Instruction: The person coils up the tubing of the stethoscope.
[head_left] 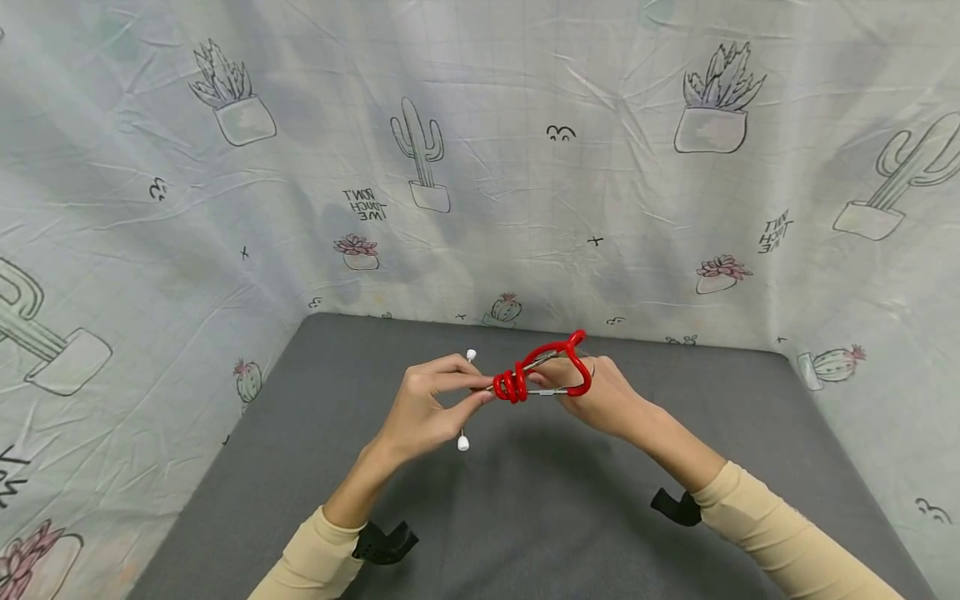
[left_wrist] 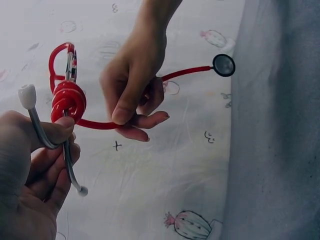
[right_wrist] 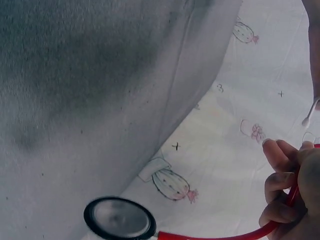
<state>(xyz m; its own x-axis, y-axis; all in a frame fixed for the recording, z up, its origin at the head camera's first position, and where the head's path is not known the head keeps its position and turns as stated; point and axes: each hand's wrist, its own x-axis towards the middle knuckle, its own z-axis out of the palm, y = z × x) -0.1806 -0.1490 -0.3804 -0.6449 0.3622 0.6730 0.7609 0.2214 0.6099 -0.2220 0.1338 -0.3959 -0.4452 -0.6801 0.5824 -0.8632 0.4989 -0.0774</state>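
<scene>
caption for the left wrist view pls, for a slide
Left hand holds the stethoscope by its metal ear tubes while the right hand pinches the red tube, chest piece hanging free.

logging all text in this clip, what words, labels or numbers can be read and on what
"DON'T TOUCH ME", mirrored: hand-lettered print on the cactus backdrop cloth, left of centre in the head view.
"DON'T TOUCH ME", mirrored: same print again, further right.
The red stethoscope, held in the left hand and the right hand: no readable label.
Wrist views: no readable text.
</scene>
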